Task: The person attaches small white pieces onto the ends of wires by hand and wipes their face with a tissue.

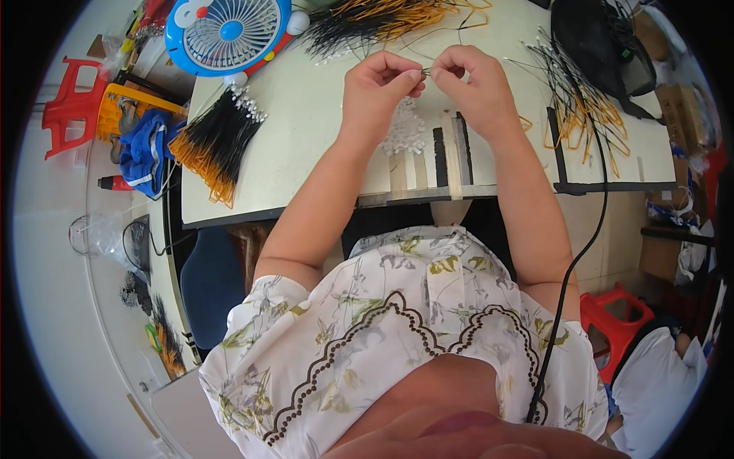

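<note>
Over the middle of the pale work table [298, 164], my two hands meet fingertip to fingertip. My left hand [381, 90] is closed in a pinch, with the thumb against the fingers. My right hand [475, 86] pinches from the other side. Between them run thin dark wires [427, 71]; their ends are too small to make out and partly covered by my fingers. Just below the hands lies a pile of small white connectors [405, 128]. Beyond them is a large bunch of black and orange wires [382, 21].
A blue fan [231, 30] stands at the far left, above a fanned wire bundle [218, 141] with white tips. On the right lie looser wires [581, 115] beside a black bag [604, 50]. A black cable [589, 237] hangs past my right arm. Strips [441, 157] line the near edge.
</note>
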`<state>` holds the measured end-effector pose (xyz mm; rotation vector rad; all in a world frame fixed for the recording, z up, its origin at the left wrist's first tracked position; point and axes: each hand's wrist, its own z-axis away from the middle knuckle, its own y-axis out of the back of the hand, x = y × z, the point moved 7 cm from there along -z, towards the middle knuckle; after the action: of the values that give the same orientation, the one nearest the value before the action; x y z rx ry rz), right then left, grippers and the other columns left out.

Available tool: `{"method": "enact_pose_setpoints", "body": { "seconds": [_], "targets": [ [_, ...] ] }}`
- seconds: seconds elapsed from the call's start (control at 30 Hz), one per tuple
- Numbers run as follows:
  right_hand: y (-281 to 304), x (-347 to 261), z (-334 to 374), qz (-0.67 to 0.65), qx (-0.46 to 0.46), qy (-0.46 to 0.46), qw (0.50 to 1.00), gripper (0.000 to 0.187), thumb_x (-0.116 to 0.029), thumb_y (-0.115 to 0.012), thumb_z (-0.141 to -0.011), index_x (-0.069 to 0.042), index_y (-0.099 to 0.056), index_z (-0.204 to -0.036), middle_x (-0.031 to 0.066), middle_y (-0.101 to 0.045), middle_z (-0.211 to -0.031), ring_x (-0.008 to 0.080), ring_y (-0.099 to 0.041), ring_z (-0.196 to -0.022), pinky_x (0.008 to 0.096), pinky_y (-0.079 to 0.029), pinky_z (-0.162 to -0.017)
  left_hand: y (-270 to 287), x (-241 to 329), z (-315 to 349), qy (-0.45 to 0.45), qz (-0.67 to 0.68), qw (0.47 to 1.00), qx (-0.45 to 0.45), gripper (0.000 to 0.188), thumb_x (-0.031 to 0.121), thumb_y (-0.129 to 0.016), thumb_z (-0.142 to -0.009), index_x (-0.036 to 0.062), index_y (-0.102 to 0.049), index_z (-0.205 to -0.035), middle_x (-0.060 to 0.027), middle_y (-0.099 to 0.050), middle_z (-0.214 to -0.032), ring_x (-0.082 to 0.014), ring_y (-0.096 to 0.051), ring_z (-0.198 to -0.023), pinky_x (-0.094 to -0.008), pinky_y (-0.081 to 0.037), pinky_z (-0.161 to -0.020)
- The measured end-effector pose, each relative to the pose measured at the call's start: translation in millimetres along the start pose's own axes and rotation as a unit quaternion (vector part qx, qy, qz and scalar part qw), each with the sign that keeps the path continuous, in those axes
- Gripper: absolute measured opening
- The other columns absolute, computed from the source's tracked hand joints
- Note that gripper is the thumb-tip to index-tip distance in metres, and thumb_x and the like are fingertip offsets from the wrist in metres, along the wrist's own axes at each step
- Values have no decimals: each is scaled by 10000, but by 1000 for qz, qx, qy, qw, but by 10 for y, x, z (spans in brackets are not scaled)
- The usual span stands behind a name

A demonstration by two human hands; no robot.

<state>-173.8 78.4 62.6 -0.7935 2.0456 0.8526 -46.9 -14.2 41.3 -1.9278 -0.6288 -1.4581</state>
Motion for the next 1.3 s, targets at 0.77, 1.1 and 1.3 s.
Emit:
{"method": "enact_pose_setpoints", "body": {
  "seconds": [0.77, 1.1, 1.3],
  "targets": [
    [2002, 191, 509, 583, 326, -63, 742, 218, -208, -686, -882, -74, -713, -1050, 74, -710, -952, 193, -654, -832, 299, -504, -773, -539, 32, -896, -325, -659, 678, -17, 95, 181, -700, -759, 139, -771, -805, -34, -661, -878, -270, -569, -928, -425, -420, -830],
    [702, 511, -788, 485, -30, -25, 873, 201, -123, -546, -852, -100, -705, -974, 136, -692, -1020, 334, -659, -975, 438, -515, -848, -634, -161, -1195, -288, -692, 662, -15, 75, 187, -697, -758, 170, -761, -792, -12, -651, -893, -251, -554, -972, -432, -349, -860],
    [603, 847, -952, 421, -91, -115, 895, 163, -116, -614, -826, -103, -723, -947, 137, -698, -970, 315, -672, -938, 437, -528, -815, -528, -106, -1158, -258, -614, 746, 8, 98, 203, -702, -782, 178, -770, -848, -1, -645, -880, -249, -556, -955, -424, -341, -878]
  ]
}}
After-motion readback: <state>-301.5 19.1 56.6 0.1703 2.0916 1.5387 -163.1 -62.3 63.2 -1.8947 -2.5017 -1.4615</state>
